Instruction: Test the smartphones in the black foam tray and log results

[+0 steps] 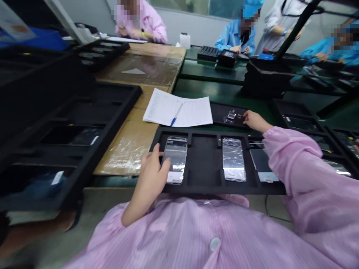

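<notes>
A black foam tray point(205, 190) lies in front of me with several phone-like panels in its slots. My left hand point(153, 170) is at its left end, thumb and forefinger apart, beside a film-covered phone panel point(175, 160). Another wrapped phone panel point(233, 158) sits right of a bare slot. My right hand point(255, 121) reaches to the right end of a smaller black tray point(218, 110), fingertips pinched together; what is between them is too small to name. Small clear-film pieces point(230, 116) lie in that tray near the fingertips. My right sleeve partly covers a panel point(262, 164).
Paper sheets point(193, 106) with a blue pen point(176, 116) lie behind the tray. Large black trays point(112, 138) with panels stand at the left, more trays point(300, 112) at the right. A black stack point(266, 78) stands behind. Co-workers sit across the green bench.
</notes>
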